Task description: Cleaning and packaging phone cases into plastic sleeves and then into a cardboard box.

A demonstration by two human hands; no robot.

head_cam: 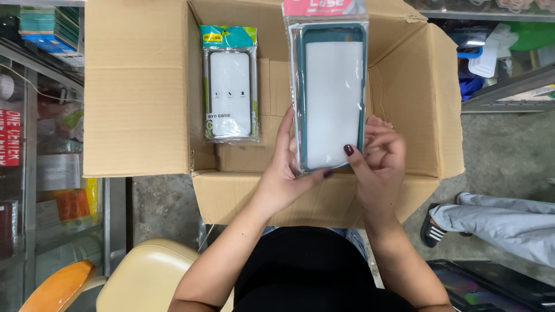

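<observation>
Both hands, left hand (289, 173) and right hand (378, 159), close their grip on the teal phone case in clear plastic sleeve (331, 92) above the open brown cardboard box (139, 92); pinching only its lower edges should keep it flat.

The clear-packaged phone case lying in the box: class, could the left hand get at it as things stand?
Probably yes: the clear-packaged phone case lies uncovered in the open cardboard box, but the left hand first must release the teal case.

Open room across the brown cardboard box (404, 115) floor; only a clear-packaged phone case (230, 86) lying left inside.
</observation>
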